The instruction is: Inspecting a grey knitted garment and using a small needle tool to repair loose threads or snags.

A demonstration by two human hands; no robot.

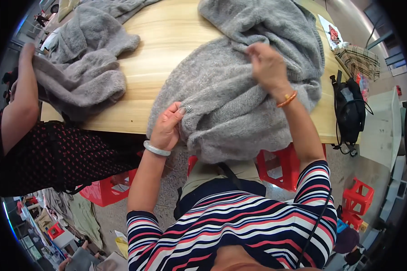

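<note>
A grey fuzzy knit garment (221, 77) is spread in folds over the table's near edge and hangs toward my lap. My left hand (166, 128) pinches the garment's edge between thumb and fingers, beside a small shiny round button (188, 109). Over the middle of the garment is my right hand (267, 67), its fingers drawn together and slightly smeared by motion. Whatever sits between those fingertips, if anything, is too small to make out.
The light wooden table (163, 31) holds another grey knit piece (92, 67), with a co-worker's arm (25, 95) at the left. A black bag (349, 108) hangs at the right edge, near plaid cloth (359, 61). Red stools (280, 167) stand below.
</note>
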